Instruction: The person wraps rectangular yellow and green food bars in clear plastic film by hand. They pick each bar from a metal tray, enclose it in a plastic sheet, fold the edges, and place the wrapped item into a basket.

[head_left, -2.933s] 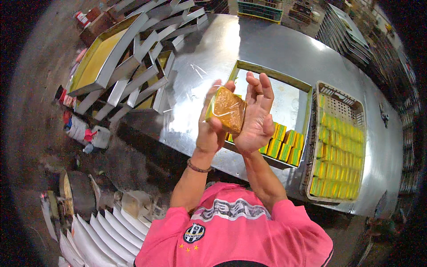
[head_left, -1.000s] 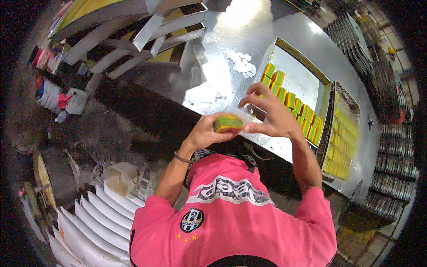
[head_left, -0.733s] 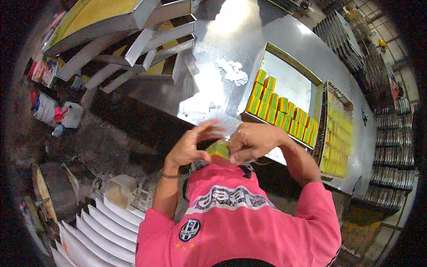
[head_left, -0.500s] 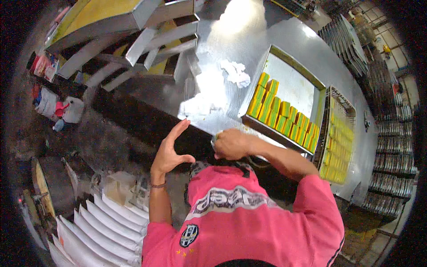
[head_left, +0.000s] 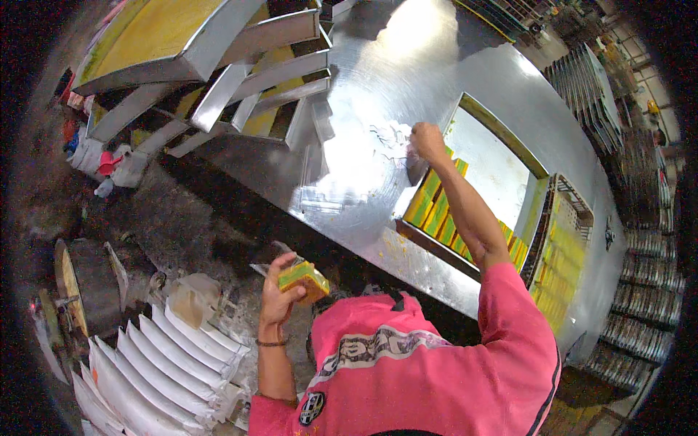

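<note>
In my left hand (head_left: 275, 296) is a block of green and yellow layered cake (head_left: 308, 285), held low in front of my chest between thumb and fingers. A bit of clear film sticks out beside it. My right arm stretches over the cake tray (head_left: 512, 134). The right hand (head_left: 427, 141) is closed at the tray's far left edge, against a crumpled pile of whitish film (head_left: 391, 139); what its fingers pinch is hidden. Rows of cake blocks (head_left: 436, 211) stand along the tray's near side, partly behind my forearm.
A shiny metal table (head_left: 349, 196) spreads under the tray. Right of it stands a crate (head_left: 560, 254) of yellow wrapped blocks. Metal trays (head_left: 276, 62) are stacked crookedly at the far left. White sheets or sacks (head_left: 160, 356) stand in a row at the lower left.
My right hand has moved from the table's near edge out to the film pile. The left hand has dropped lower and now visibly holds a cake block; before, its fingers were spread.
</note>
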Motion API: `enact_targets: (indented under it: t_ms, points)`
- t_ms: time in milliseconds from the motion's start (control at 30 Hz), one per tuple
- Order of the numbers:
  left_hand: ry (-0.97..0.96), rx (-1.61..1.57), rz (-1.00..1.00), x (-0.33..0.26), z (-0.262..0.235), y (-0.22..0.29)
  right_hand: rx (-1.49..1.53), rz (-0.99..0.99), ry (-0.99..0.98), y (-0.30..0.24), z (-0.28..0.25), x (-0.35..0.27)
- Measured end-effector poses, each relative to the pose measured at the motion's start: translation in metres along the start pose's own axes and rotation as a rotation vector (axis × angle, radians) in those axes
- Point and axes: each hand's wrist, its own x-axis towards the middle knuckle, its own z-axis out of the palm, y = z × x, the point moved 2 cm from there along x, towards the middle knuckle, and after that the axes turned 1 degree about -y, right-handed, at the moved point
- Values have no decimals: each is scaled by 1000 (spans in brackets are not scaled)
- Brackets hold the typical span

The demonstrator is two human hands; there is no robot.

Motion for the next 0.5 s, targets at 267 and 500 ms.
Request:
enact_targets:
  t_ms: [267,500]
  points:
    - [40,-21,2,-16,4,3,8,60,-40,34,42,44]
    - [-35,127,-31,4,-14,9,111,81,-62,17,5,35]
